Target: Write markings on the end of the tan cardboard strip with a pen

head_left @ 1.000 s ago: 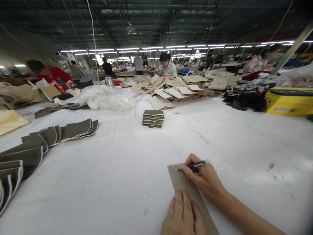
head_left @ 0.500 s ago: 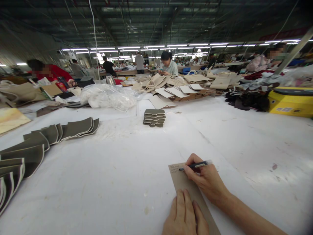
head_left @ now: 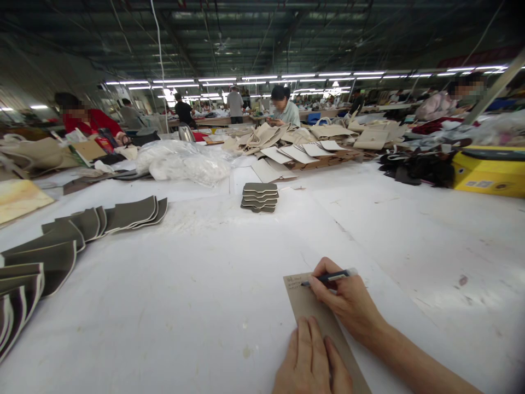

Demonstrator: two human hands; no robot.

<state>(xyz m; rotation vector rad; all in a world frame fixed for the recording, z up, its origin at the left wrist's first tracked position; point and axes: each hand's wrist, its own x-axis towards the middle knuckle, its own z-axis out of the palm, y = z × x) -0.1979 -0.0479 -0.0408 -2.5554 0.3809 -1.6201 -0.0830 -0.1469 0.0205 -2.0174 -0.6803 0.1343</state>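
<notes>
Moved since the earlier frame: the whole scene, slightly rightward in view; hands, sheet and pen keep nearly the same places relative to one another.

Left hand (head_left: pixel 307 358): open, fingers extended, laid flat on the sheet. Sheet (head_left: pixel 305 303), grey-brown, one: on the table at near right; long axis runs from the near right, past the lower edge of view, to a short end at far left; small handwriting at that end. Right hand (head_left: pixel 348 301): closed around the pen. Pen (head_left: pixel 328 277), dark: tip at the writing, pointing left and slightly down, clear end to the right.

Table (head_left: pixel 184 301): white, stained. Dark panels (head_left: pixel 51 265), pale-edged: overlapping, at left. Small stack (head_left: pixel 260 198): dark, pale-edged pieces, mid-table. Yellow box (head_left: pixel 488 175): at right. Plastic bag (head_left: pixel 184 164): clear, crumpled. Beige pieces (head_left: pixel 262 137): heaped. Beyond: co-workers, tube lights (head_left: pixel 258 77), dark roof (head_left: pixel 246 38).
</notes>
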